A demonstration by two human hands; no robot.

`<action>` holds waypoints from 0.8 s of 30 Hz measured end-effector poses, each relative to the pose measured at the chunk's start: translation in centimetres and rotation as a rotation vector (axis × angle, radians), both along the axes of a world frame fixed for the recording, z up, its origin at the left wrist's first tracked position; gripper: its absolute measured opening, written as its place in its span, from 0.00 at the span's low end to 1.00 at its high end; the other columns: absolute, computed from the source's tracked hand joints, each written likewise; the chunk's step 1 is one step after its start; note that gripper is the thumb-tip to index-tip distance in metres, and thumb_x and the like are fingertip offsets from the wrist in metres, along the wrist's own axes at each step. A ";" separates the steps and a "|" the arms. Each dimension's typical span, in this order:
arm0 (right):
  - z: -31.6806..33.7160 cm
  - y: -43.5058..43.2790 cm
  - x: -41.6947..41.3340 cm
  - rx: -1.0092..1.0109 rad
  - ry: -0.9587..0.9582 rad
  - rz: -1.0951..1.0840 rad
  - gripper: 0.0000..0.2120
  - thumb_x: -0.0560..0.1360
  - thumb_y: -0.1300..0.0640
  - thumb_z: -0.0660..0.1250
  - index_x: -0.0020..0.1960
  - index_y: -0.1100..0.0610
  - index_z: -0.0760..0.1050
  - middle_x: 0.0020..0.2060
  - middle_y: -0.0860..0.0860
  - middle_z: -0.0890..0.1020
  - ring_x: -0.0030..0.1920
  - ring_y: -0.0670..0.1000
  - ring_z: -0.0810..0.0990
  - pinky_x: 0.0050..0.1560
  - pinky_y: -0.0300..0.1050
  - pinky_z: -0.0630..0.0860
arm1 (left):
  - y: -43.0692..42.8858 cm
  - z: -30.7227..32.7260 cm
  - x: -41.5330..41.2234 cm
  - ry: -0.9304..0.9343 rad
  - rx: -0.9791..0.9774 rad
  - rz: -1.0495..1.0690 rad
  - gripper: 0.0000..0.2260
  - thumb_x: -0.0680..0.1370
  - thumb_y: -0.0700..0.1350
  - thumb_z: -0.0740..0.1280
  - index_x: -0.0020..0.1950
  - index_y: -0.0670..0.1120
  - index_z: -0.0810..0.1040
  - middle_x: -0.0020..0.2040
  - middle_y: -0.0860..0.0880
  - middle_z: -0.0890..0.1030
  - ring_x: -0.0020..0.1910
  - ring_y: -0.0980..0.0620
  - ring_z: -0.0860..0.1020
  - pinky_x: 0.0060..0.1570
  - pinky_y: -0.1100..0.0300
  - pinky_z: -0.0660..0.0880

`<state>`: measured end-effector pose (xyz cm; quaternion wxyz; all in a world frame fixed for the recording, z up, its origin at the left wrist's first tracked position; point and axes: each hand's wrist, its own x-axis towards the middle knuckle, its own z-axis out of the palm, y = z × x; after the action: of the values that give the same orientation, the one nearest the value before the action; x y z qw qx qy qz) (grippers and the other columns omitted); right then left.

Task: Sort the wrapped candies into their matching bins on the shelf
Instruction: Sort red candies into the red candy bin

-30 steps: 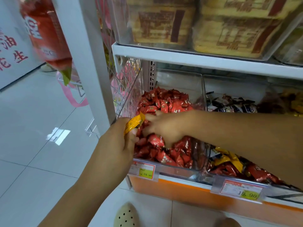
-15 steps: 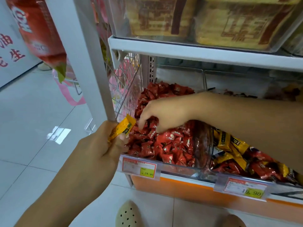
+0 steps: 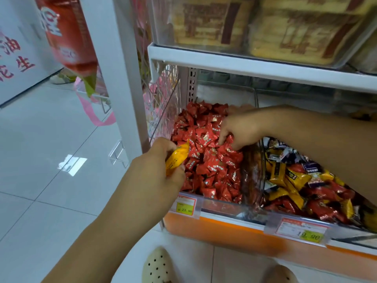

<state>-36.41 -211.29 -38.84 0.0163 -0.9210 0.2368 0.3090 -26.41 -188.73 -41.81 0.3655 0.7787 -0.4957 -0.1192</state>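
Head camera, looking down at a shop shelf. The left hand (image 3: 155,176) pinches one yellow wrapped candy (image 3: 176,158) between thumb and curled fingers. The wrapper stands up out of the grip and tilts to the right.

Just right of that grip, and touching the wrapper's tip, lies a heap of red wrapped candies (image 3: 208,166). It fills the left clear bin (image 3: 222,207) on the lowest shelf level. The left hand hangs over the bin's front left corner.

The right hand (image 3: 238,129) reaches in from the right, its forearm crossing above the neighbouring bin. Its fingers (image 3: 223,137) curl downward with the tips touching the red heap. Whether they hold a candy cannot be determined. The two hands are near each other but not touching.

Below and right of the right hand, a clear divider (image 3: 253,176) separates the red heap from a mixed lot of candies (image 3: 295,180). The mixed lot is made up of yellow, red and dark wrappers, and several of the yellow ones resemble the candy in the left grip.

Directly below the left grip, a yellow price tag (image 3: 184,205) marked 24.90 sits on the bin front. A second price tag (image 3: 302,231) sits further right, under the mixed lot.

Above both hands runs a white shelf board (image 3: 244,66) carrying clear boxes of yellow packets (image 3: 295,33). Far left of the grip hangs a red bag (image 3: 67,37). A cream perforated shoe (image 3: 159,266) shows on the white tiled floor (image 3: 40,160) below the left forearm.
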 end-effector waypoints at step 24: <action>1.0 -1.1 0.6 0.492 -0.647 -0.533 0.31 0.70 0.56 0.75 0.69 0.48 0.68 0.60 0.47 0.71 0.49 0.49 0.78 0.41 0.40 0.79 | -4.4 -1.7 0.3 0.014 0.194 0.075 0.07 0.79 0.41 0.62 0.49 0.44 0.63 0.34 0.51 0.69 0.32 0.55 0.68 0.28 0.58 0.59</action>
<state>-35.80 -212.38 -37.82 0.3851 -0.8458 0.3672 0.0388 -26.11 -193.14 -43.50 0.2958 0.8276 -0.4500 -0.1583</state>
